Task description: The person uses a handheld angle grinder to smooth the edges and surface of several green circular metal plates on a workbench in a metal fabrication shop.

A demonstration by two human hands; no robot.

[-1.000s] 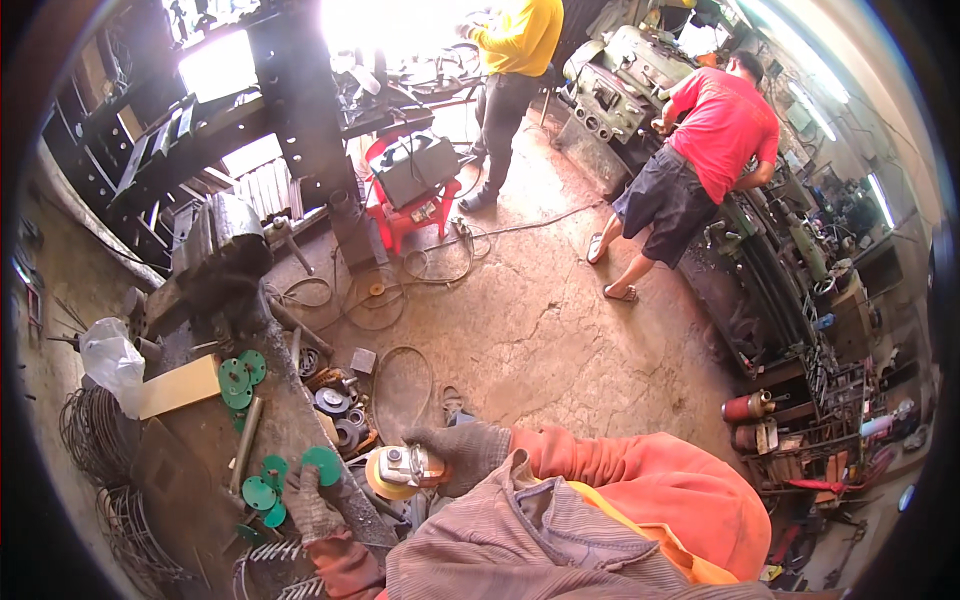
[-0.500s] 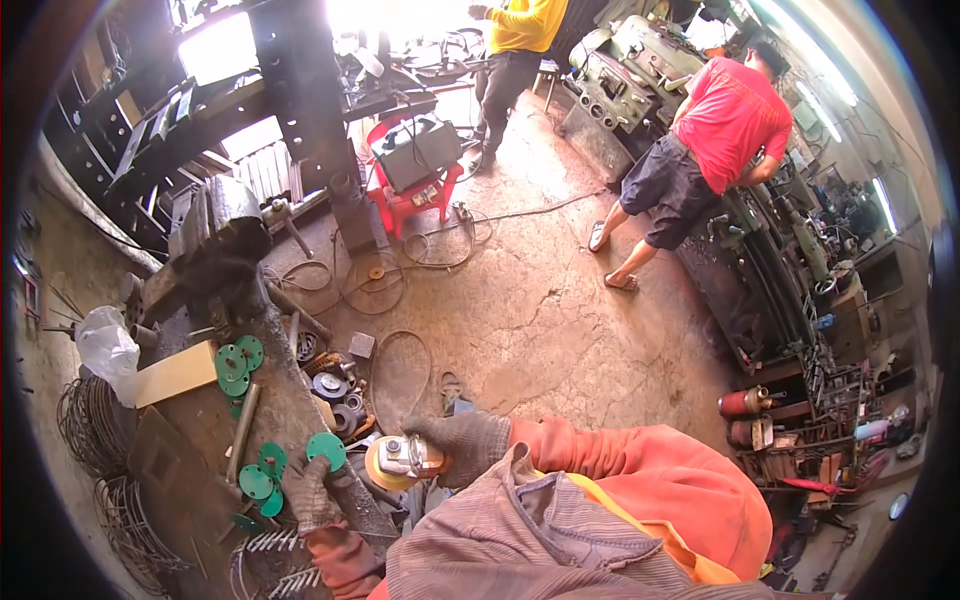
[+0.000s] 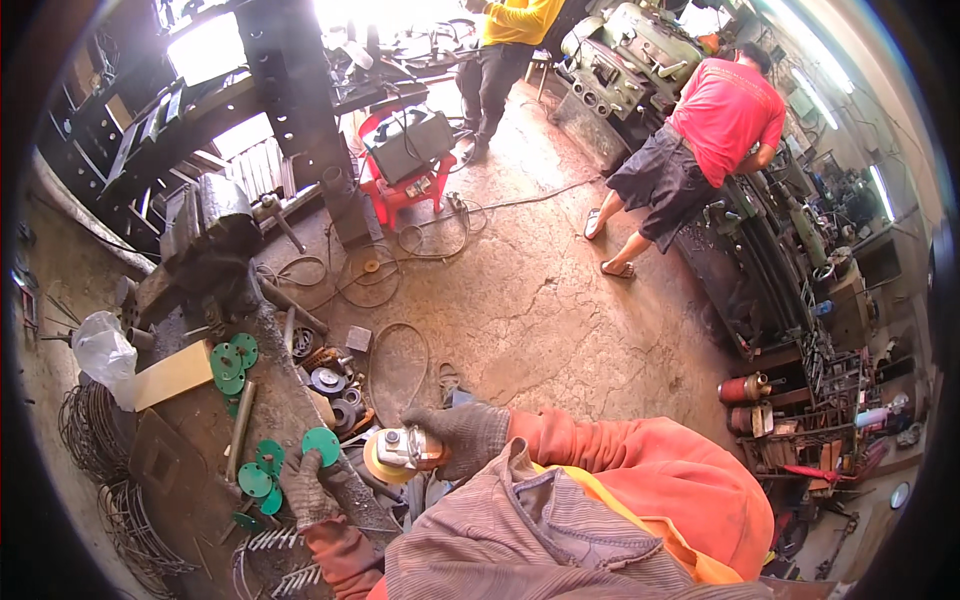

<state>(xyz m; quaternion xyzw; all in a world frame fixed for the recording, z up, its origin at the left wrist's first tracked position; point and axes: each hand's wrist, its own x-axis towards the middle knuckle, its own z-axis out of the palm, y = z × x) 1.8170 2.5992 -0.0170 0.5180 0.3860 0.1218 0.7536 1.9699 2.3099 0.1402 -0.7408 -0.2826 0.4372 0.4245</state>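
Observation:
My gloved left hand [image 3: 308,492] pinches a round green disc [image 3: 321,447] with small holes, held up over the workbench. Just right of it, my gloved right hand [image 3: 462,438] is wrapped round an angle grinder [image 3: 408,449], whose pale yellow wheel [image 3: 388,456] faces the disc across a small gap. Several more green discs [image 3: 258,482] lie on the bench beside my left hand, and another group of green discs [image 3: 229,368] rests farther up. A metal rod [image 3: 241,431] lies between the two groups.
A vise [image 3: 215,225] stands at the bench's far end, near a tan board [image 3: 176,376]. Metal parts [image 3: 335,385] and a looped cable [image 3: 399,365] are right of the bench. A person in red [image 3: 715,140] stands at a machine; another in yellow [image 3: 505,50] stands farther off.
My left hand and the disc have shifted slightly left and up. The grinder has barely moved. The view has turned slightly, and the person in red leans a little differently.

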